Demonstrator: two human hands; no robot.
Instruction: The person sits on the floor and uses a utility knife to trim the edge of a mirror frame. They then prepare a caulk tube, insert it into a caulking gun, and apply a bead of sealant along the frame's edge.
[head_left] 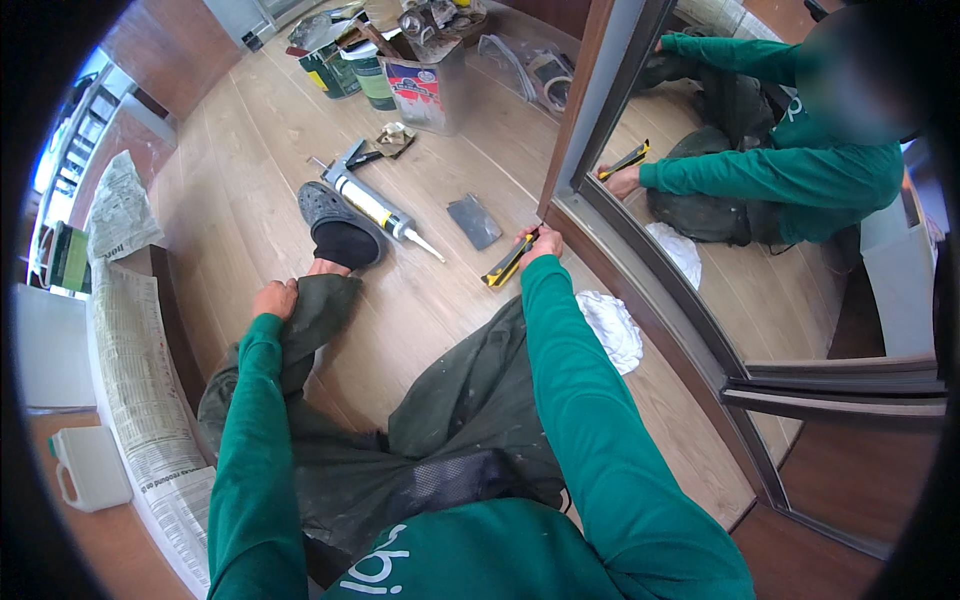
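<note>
My right hand (543, 242) is closed around a yellow and black utility knife (510, 260), beside the lower corner of the mirror's wooden frame. The knife's handle points back toward me, and its tip lies close to the frame edge. Over my lower left leg, my left hand (275, 298) is curled on the dark green trouser leg (325, 303). A caulking gun (365, 200) with a white sealant tube lies on the floor between my hands, its nozzle toward me. Near the knife is a flat grey sheet (474, 221), perhaps sandpaper. A crumpled white cloth (610, 330) lies beside my right forearm.
A tall mirror panel (740, 270) on the right reflects me and the knife. Paint cans (372, 80) and a rectangular metal tin (425, 95) crowd the far floor. Newspaper (150, 370) covers a ledge at left, near a white plastic jug (90, 468). My grey clog (340, 220) stands ahead.
</note>
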